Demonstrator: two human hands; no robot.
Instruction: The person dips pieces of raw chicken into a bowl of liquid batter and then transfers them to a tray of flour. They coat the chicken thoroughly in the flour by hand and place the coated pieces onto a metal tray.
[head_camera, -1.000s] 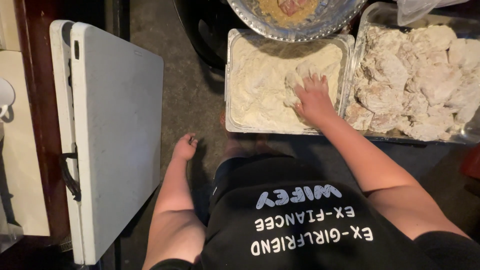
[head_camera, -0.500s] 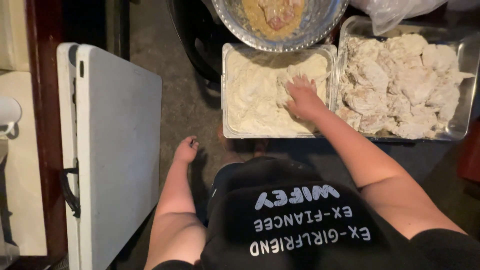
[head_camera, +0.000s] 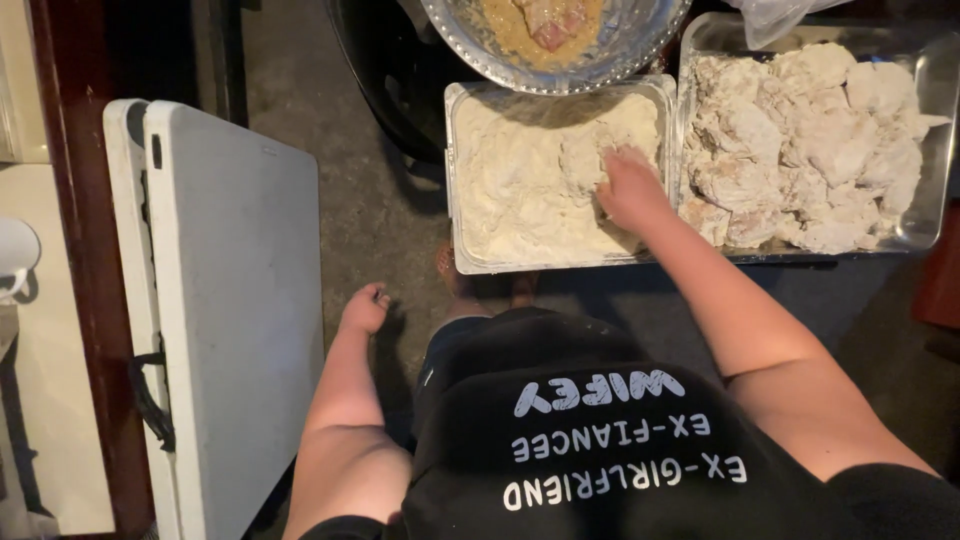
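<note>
My right hand (head_camera: 628, 185) presses down into the flour at the right side of a foil tray (head_camera: 456, 180), its fingers dusted white and partly buried next to a floured lump. Whether it grips a piece I cannot tell. My left hand (head_camera: 364, 310) hangs loosely curled at my side above the floor, holding nothing. To the right stands a second foil tray (head_camera: 938, 150) heaped with several floured chicken pieces (head_camera: 800, 140). Behind the flour tray sits a round metal bowl (head_camera: 640, 50) with wet, marinated meat.
A folded white plastic table (head_camera: 230, 300) stands on edge at the left, with a dark wooden frame (head_camera: 90, 300) beyond it. Dark floor shows between it and the trays. A clear plastic bag (head_camera: 770, 15) lies at the top right. My black printed shirt fills the bottom.
The view has shifted so the trays sit lower. My right hand stays in the flour, pressing near the tray's right side. My left hand has not moved.
</note>
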